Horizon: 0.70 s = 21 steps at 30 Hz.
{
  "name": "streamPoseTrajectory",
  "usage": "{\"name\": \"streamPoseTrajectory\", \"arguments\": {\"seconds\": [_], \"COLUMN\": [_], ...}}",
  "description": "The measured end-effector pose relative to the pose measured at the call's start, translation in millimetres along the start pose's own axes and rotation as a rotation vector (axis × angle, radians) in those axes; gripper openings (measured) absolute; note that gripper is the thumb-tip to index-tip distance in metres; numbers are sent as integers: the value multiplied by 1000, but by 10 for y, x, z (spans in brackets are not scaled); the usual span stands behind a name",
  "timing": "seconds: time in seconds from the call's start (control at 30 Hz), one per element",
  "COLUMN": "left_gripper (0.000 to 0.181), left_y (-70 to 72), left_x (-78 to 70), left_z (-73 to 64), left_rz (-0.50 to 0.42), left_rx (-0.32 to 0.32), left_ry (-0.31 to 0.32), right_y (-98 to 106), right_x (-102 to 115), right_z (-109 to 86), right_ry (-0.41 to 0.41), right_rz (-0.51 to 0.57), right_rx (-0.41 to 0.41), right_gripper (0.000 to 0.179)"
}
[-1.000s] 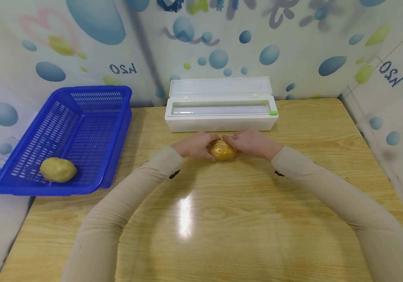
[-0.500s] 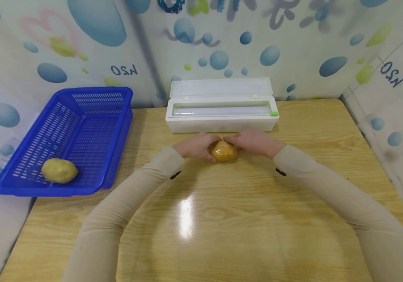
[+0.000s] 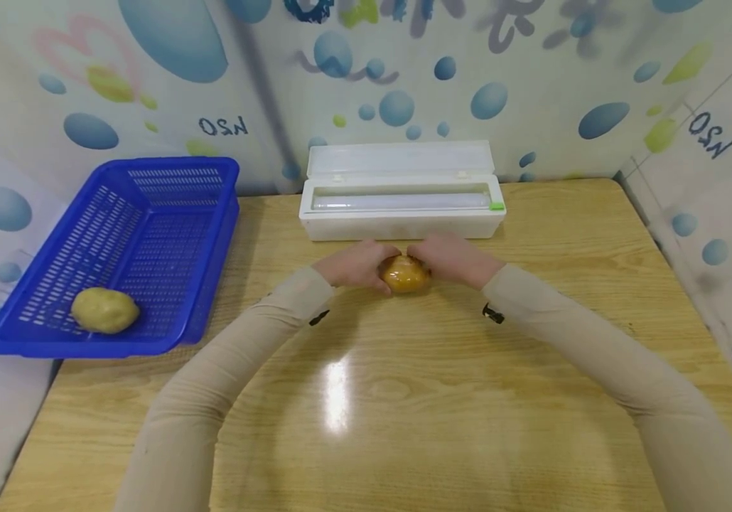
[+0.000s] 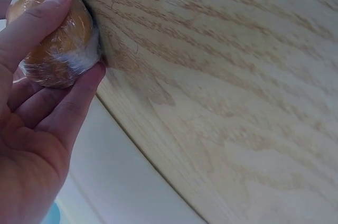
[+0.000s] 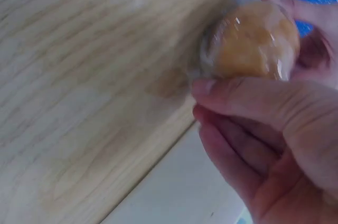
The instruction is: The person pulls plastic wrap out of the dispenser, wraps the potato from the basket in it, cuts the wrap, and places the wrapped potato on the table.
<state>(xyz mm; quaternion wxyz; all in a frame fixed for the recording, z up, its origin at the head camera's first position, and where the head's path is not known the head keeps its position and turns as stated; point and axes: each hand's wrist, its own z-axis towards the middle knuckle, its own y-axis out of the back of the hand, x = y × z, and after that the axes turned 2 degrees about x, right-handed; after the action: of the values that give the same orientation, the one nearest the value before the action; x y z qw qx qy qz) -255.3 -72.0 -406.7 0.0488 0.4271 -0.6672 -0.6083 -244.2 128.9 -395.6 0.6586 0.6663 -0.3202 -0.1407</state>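
A round orange-brown lump wrapped in shiny cling film [image 3: 406, 275] sits low over the table, just in front of the white box. My left hand [image 3: 359, 265] grips it from the left, thumb on the near face and fingers behind, as the left wrist view shows. At its right side is my right hand [image 3: 455, 259]. In the right wrist view, the thumb and fingertips of that hand [image 5: 274, 123] come together at the edge of the cling film on the lump [image 5: 253, 42]. The lump's back and underside are hidden.
A white cling film box [image 3: 401, 226] with its lid raised stands at the back; a film roll [image 3: 401, 202] lies inside. On the left, a blue plastic basket [image 3: 217, 249] holds one potato [image 3: 105, 310]. Patterned walls border the wooden table [image 3: 430, 419] at back and sides.
My right hand has turned and shifted slightly left, its wrist coming nearer the wrapped lump. The left hand and the lump have barely moved.
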Motion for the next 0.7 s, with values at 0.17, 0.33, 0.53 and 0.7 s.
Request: {"name": "streamPoseTrajectory", "arguments": {"seconds": [0.17, 0.33, 0.53, 0.7], "left_gripper": [64, 64, 63, 75], "left_y": [2, 7, -46, -68], "left_x": [-1, 4, 37, 27], "left_z": [5, -2, -12, -41], "left_rz": [8, -3, -108, -217], "left_rx": [15, 1, -33, -53], "left_ry": [7, 6, 1, -5], "right_y": [18, 9, -19, -106], "right_x": [-71, -71, 41, 128], "right_z": [-16, -6, -58, -54], "right_ry": [9, -19, -86, -95], "right_rz": [107, 109, 223, 114], "right_rx": [63, 86, 144, 15], "right_gripper": [25, 28, 64, 85]}}
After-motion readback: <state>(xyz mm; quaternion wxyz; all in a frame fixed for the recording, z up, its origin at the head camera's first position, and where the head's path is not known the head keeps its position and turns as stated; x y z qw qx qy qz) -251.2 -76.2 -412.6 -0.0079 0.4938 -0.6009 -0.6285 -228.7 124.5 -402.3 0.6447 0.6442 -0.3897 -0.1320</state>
